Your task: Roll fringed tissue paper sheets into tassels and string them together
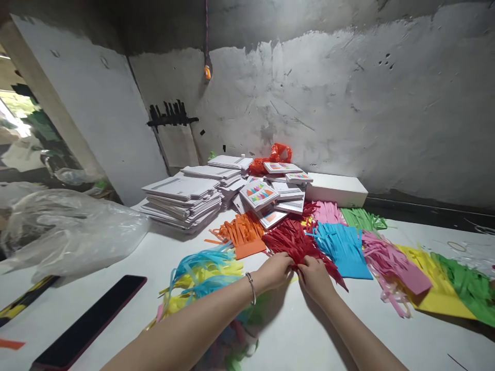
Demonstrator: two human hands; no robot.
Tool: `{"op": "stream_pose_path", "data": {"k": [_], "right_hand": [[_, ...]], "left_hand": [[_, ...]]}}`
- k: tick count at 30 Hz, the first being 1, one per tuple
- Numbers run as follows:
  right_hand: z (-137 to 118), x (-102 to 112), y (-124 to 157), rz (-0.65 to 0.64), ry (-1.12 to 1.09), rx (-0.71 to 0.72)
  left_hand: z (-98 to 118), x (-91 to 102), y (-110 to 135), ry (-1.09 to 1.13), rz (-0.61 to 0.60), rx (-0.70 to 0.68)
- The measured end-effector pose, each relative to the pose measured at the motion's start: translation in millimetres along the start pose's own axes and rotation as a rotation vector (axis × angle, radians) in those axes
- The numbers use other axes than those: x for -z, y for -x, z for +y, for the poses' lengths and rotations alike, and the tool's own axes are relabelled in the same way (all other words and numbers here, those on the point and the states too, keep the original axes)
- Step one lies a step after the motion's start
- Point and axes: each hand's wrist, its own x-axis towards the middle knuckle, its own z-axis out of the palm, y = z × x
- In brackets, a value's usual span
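Both my hands meet at the near end of a bundle of dark red fringed tissue paper (292,238) in the middle of the table. My left hand (275,270), with a bracelet on its wrist, is closed on the red fringe from the left. From the right, my right hand (315,278) pinches the same bundle, its fingers close to the left ones. An orange fringe piece (249,247) lies just left of the red one, and a blue fringe piece (344,250) just right. Blue and yellow fringe strips (204,273) lie beyond my left forearm, partly hidden by it.
Pink (402,263), yellow (436,299) and green (469,286) fringe pieces spread to the right. Stacks of flat white boxes (181,201) and printed boxes (259,194) stand at the back. A phone (93,319) and a clear plastic bag (85,226) are on the left.
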Motion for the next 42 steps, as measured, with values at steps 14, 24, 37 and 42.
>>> {"op": "stream_pose_path", "data": {"k": [14, 24, 37, 42], "right_hand": [[18.0, -5.9, -2.5, 0.011, -0.155, -0.189], [24.9, -8.0, -2.1, -0.002, -0.260, -0.183], [27.2, -17.9, -8.4, -0.015, -0.400, -0.264], [36.1, -19.2, -9.1, -0.102, -0.544, -0.275]], "left_hand": [[5.4, 6.8, 2.3, -0.110, -0.047, 0.034], [10.1, -1.4, -4.2, -0.124, -0.035, 0.056], [10.7, -2.7, -2.1, -0.105, -0.006, 0.053], [10.4, -4.5, -5.4, -0.095, 0.004, 0.054]]}}
